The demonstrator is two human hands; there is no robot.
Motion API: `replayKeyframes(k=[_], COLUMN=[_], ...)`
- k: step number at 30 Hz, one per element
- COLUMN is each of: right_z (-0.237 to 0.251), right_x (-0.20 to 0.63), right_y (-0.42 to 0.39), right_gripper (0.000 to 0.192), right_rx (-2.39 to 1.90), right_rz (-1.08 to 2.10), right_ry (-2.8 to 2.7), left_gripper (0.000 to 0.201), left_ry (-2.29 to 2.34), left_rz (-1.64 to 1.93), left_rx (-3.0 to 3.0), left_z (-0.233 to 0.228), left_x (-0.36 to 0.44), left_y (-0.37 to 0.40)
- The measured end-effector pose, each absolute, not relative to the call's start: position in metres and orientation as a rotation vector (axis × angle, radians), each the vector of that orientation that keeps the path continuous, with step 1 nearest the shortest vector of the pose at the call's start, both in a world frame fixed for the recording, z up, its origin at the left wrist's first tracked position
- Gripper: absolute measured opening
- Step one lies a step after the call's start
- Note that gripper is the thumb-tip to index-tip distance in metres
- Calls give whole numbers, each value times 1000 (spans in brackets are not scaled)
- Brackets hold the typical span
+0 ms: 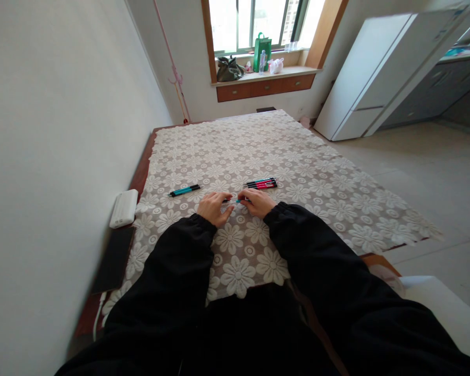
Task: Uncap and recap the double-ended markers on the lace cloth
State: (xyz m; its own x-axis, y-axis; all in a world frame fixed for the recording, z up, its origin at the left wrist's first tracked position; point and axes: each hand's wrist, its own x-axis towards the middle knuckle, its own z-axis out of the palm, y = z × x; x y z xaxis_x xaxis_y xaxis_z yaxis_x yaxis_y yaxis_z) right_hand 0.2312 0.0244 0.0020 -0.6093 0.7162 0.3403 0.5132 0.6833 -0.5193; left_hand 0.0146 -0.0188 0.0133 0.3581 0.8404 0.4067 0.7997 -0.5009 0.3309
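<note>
Head view, only cam. I see both hands low on the table, which is covered w/ a flower-pattern lace cloth. Left hand and right hand meet at centre, each pinching one end of a slim teal pen held level just above the cloth. Fingers of both curled in and clamped on the pen; tips partly hidden, so exact grip pts I cannot tell. Black sleeves run back toward cam.

Just beyond the right hand: small bunch of pens, pink and teal w/ black ends, lying side by side, touching each other, apart from the hand. Left of the left hand, well apart: single teal pen w/ black ends, flat on cloth.

At the table's left edge by the wall: white box-like item, w/ a dark flat slab nearer cam.

Far end: window sill w/ green bag. White fridge stands at right.
</note>
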Motion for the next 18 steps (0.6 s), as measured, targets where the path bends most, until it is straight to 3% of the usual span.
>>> replayKeyframes(k=[4, 9, 18], right_z=[3, 3, 2], right_x=[232, 233, 230], right_y=[24, 25, 23], right_gripper=[11, 11, 9], right_rx=[-972, -984, -872], right_rz=[496, 501, 546], right_ry=[-2341, -2337, -2371], left_gripper=[26, 7, 15], left_ry=[1596, 1618, 1492], left_rz=[849, 841, 840], left_rx=[2525, 2523, 2559], left_z=[15, 13, 6], left_x=[14, 12, 12], left_y=[-20, -17, -13])
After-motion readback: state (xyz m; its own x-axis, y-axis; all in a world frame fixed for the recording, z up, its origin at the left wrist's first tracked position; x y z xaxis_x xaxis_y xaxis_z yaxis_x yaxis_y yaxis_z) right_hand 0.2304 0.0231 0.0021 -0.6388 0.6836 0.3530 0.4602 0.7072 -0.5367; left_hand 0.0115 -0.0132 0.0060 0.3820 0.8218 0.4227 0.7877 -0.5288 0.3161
